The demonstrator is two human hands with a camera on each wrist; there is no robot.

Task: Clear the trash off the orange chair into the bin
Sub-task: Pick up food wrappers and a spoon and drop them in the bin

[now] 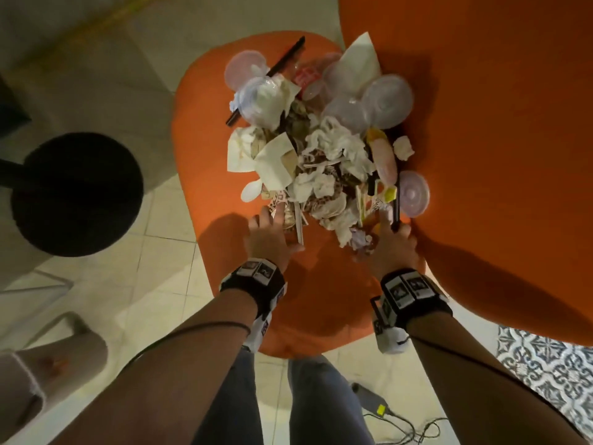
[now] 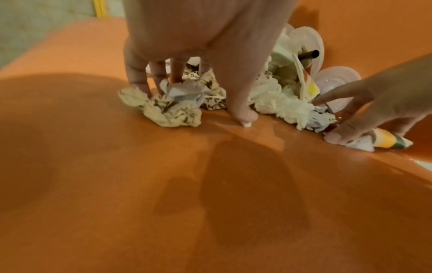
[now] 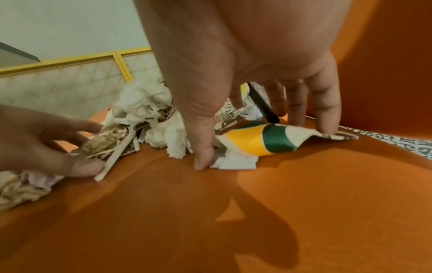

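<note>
Fingers (image 2: 138, 73) of both hands spread wide, pressing the trash pile's (image 1: 321, 149) near edge, gripping nothing; loose lids (image 1: 414, 194) may slide off the chair (image 1: 205, 123).

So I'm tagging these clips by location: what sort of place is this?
Probably a cafe or casual eatery, though a home is possible: an orange chair heaped with takeaway trash, a black pedestal table base, and a tiled floor.

No legible text, brand or number anywhere. Printed patterns on crumpled wrappers (image 1: 324, 203) too blurred to read. Yellow-green banded wrapper (image 3: 259, 142): colour bands only, no words. Square marker tiles on wrist straps (image 1: 404, 285): unreadable.
</note>
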